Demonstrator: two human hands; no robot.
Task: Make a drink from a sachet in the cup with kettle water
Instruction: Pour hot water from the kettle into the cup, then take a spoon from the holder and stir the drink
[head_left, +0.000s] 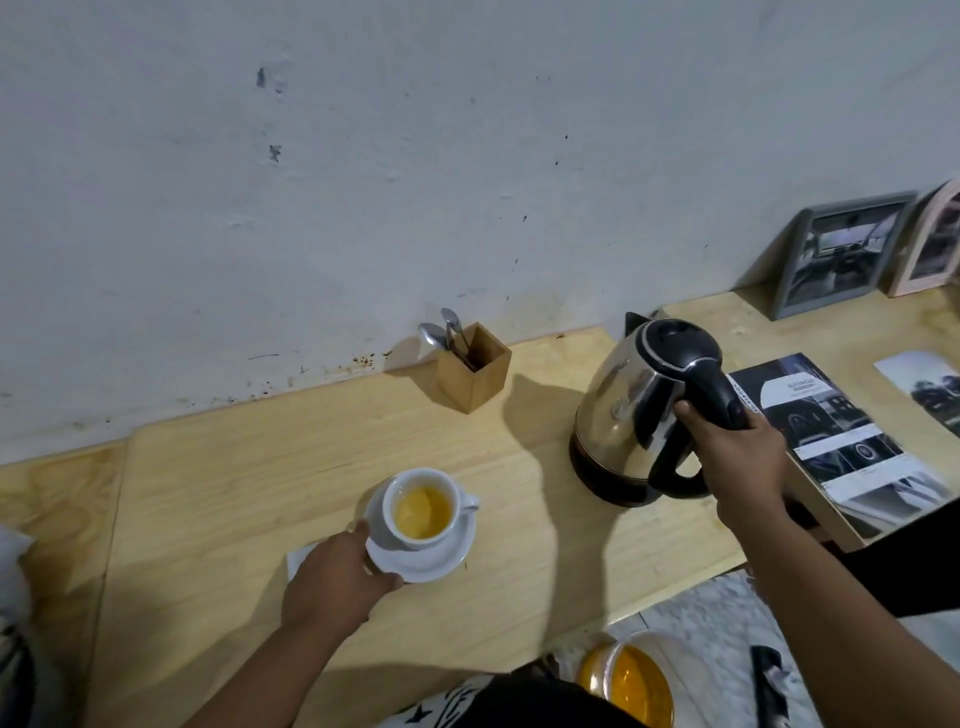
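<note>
Here the white cup (422, 508), holding yellow liquid, sits on its saucer (431, 556) on the wooden tabletop (249, 467), with the left hand (337, 577) clasping the saucer's rim at seven o'clock. At three o'clock from the cup, well apart, the right hand (737, 457) is wrapped round the handle of the steel kettle (628, 405).

Kettle (631, 410): shiny polished metal body w/ black plastic handle & lid. Cup (422, 506) & saucer (431, 558): glossy white ceramic. Table (260, 467): pale matt wood. Spoon holder (474, 366): wood. Wall (363, 182): rough, stained paint.
</note>
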